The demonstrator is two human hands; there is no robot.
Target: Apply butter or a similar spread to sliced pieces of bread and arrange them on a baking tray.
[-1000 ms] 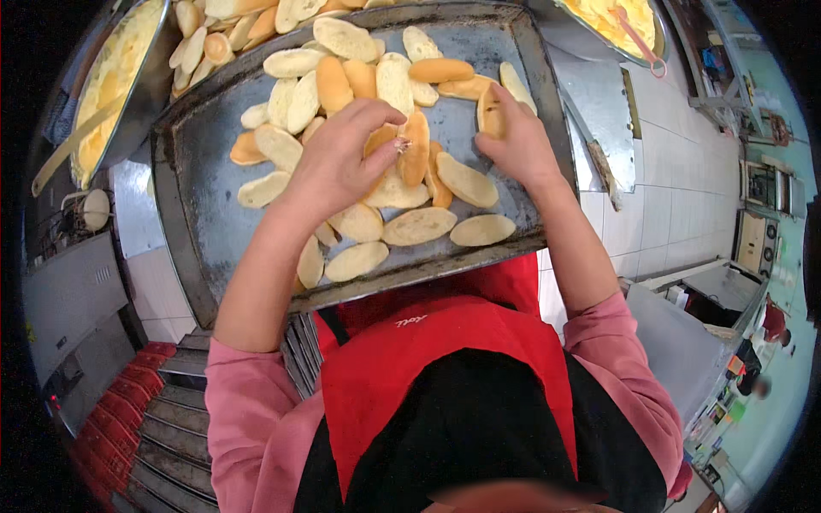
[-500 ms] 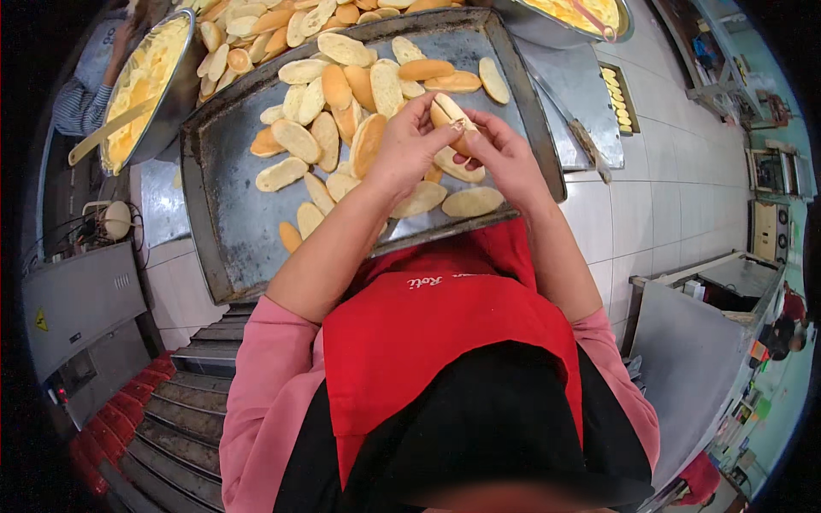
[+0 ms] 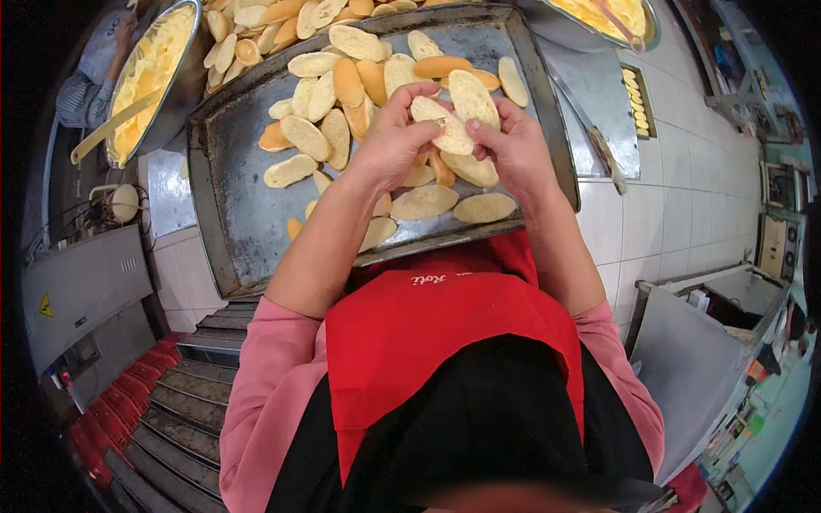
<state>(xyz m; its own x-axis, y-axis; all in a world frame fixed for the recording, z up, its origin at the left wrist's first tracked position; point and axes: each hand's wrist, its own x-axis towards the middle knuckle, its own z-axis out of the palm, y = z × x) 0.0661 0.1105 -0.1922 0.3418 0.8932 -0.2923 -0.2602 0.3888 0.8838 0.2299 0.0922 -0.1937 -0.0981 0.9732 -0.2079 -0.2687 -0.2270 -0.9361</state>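
Between my hands, over the right part of a dark metal tray [image 3: 248, 231], are two separated halves of an oval bread roll, pale cut faces up. My left hand [image 3: 395, 141] pinches one bread half [image 3: 445, 126], thumb on its cut face. In my right hand [image 3: 518, 147] is the other bread half [image 3: 473, 98], gripped between thumb and fingers; the two halves overlap slightly or touch. Many split bread pieces [image 3: 306, 137] lie loose on the tray around my hands, some cut side up, others showing brown crust.
Behind the tray is a heap of bread pieces [image 3: 282, 32]. A bowl of yellow cream [image 3: 145, 85] with a spatula [image 3: 115, 130] stands at the left, another bowl [image 3: 581, 38] at the far right. A long knife [image 3: 599, 145] lies right of the tray. Someone's striped sleeve [image 3: 79, 107] shows far left.
The roll held closed between my hands has been opened into two halves, one now in each hand, cut faces showing. The whole view has shifted slightly.
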